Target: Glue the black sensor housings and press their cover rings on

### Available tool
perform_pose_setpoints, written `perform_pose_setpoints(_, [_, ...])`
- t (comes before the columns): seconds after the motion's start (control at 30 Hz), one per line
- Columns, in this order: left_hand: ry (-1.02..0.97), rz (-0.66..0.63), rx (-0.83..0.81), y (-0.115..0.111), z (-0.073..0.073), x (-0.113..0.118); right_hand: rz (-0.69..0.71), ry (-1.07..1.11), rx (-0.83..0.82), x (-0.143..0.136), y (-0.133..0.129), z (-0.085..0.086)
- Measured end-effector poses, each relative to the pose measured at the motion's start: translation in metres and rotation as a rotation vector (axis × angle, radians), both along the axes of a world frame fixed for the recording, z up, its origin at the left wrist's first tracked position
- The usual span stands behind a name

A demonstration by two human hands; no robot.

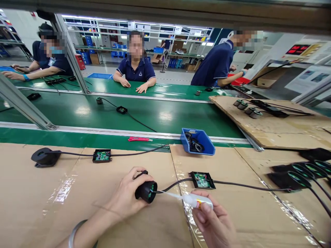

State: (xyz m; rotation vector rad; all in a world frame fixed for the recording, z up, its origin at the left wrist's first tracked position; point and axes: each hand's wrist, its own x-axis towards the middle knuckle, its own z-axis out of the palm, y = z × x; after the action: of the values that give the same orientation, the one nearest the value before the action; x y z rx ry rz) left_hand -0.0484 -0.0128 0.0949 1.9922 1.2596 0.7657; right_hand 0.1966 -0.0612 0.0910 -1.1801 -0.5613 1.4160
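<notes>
My left hand (130, 193) is wrapped round a black cylindrical housing (148, 192) lying on its side above the cardboard (116, 224), its open end facing right. Green circuitry shows inside that end. In my right hand (213, 218) is a small white glue bottle (198, 200), its long thin nozzle reaching left to the housing's mouth. Whether the tip touches the inside I cannot tell. A black cable runs from the housing to a small open box with a green circuit board (203, 180), then on to the right.
Another housing (46, 157) is cabled to a second board box (101, 155) at left. A blue bin (198, 141) of black parts and a red utility knife (140, 139) lie beyond. Several black parts (297, 175) sit at right. Co-workers (136, 70) are across the green conveyor (144, 115).
</notes>
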Motion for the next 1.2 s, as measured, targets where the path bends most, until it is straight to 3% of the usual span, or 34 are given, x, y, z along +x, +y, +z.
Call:
perform_pose_setpoints(0.3, [0.024, 0.017, 0.035, -0.001, -0.007, 0.0, -0.088, 0.107, 0.041, 0.006, 0.012, -0.009])
perform_pose_setpoints(0.6, [0.022, 0.01, -0.166, 0.003, 0.01, 0.0, -0.097, 0.101, 0.066, -0.019, 0.018, 0.013])
perform_pose_setpoints(0.7, [0.013, -0.005, -0.176, 0.004, 0.011, 0.0, -0.044, 0.108, 0.084, -0.02, 0.02, 0.011])
perform_pose_setpoints(0.87, [0.036, -0.012, -0.075, 0.002, 0.006, 0.0, 0.052, -0.154, 0.173, -0.019, 0.018, 0.007])
perform_pose_setpoints(1.07, [0.07, -0.031, 0.008, -0.001, 0.005, 0.0, 0.001, -0.443, 0.191, -0.041, 0.005, 0.033])
perform_pose_setpoints(1.2, [0.073, -0.045, 0.041, -0.004, 0.001, -0.002, 0.027, -0.578, 0.264, -0.046, 0.003, 0.037])
